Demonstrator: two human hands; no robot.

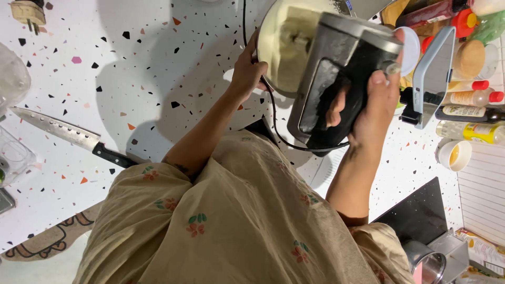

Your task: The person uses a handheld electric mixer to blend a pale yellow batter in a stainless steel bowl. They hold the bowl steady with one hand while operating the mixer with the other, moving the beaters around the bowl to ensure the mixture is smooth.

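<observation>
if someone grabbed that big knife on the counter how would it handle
The knife would probably feel stiff: its wide metal blade lies flat on the counter. It likely won't roll. The black handle looks the safest grip; the blade edge seems sharp.

This is a home kitchen, shown by the white speckled terrazzo countertop (158,63) that spreads under both hands. Well to the left of the left hand (247,71) lies a long steel chef's knife with a black handle (73,138). Just right of the right hand (376,105) stand capped sauce and condiment bottles (468,97) and a small white cup of yellow liquid (453,154).
</observation>
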